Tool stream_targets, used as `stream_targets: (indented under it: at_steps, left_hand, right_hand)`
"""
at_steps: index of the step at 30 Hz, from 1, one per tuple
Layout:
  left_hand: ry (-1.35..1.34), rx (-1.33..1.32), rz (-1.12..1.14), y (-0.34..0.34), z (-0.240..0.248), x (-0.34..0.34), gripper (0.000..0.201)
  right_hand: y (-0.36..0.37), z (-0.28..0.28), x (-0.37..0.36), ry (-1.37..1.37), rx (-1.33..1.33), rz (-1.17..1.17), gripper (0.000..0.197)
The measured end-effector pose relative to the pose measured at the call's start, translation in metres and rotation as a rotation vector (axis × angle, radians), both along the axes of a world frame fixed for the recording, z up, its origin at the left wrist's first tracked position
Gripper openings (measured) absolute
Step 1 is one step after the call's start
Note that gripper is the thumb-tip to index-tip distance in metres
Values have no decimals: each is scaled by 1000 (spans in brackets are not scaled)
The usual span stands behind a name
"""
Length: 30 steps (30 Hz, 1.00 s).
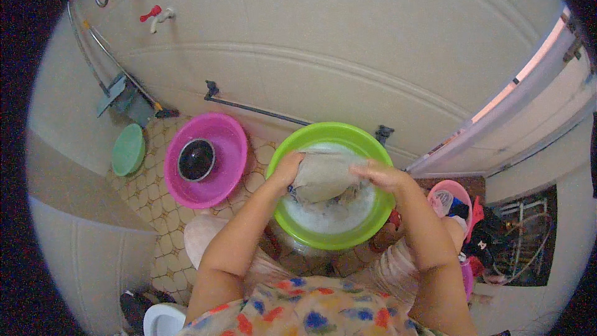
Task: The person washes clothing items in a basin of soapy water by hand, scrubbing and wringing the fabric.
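Note:
A lime-green basin (329,241) sits in front of me, between my knees, with white suds and cloudy water inside. Over it I hold a bunched, pale grey-beige wet cloth (326,176) stretched between both hands. My left hand (286,171) grips the cloth's left end, with the fingers partly hidden in its folds. At the opposite end my right hand (377,175) is closed on the cloth, knuckles up. The lower part of the cloth hangs down to the suds, and some darker fabric shows beneath it.
To the left stands a pink basin (172,171) holding a dark round bowl (196,160). Beyond it are a small green basin (129,150), a dustpan (115,93) and a broom (165,112). A pipe (261,112) runs along the wall. Clothes fill a pink tub (443,188) at right.

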<state>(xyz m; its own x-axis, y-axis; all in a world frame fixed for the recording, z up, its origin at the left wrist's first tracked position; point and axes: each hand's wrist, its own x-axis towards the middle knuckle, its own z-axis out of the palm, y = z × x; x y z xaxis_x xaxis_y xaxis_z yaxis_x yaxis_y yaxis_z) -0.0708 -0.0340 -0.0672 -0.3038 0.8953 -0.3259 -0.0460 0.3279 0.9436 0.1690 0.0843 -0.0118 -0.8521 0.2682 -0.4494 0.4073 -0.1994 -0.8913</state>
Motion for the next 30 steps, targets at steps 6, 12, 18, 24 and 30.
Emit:
stream_targets:
  at_steps: [6,12,18,24,30]
  left_hand:
    - [512,146,141,21,-2,40,40]
    - [877,74,5,23,-55,41,46]
    - [729,-185,-124,31,-69,35,35]
    - [-527,-2,297,34,-35,60,26]
    - [-1059,32,409,35,-17,59,30]
  right_hand:
    - [31,-61,-29,-37,663,-573,40]
    - [-5,-33,-56,-345,1004,-71,48]
    - [-6,-82,-63,-369,1040,-105,50]
    - [-3,-124,-71,-145,919,-427,43]
    - [-48,-95,-83,70,1175,-484,33]
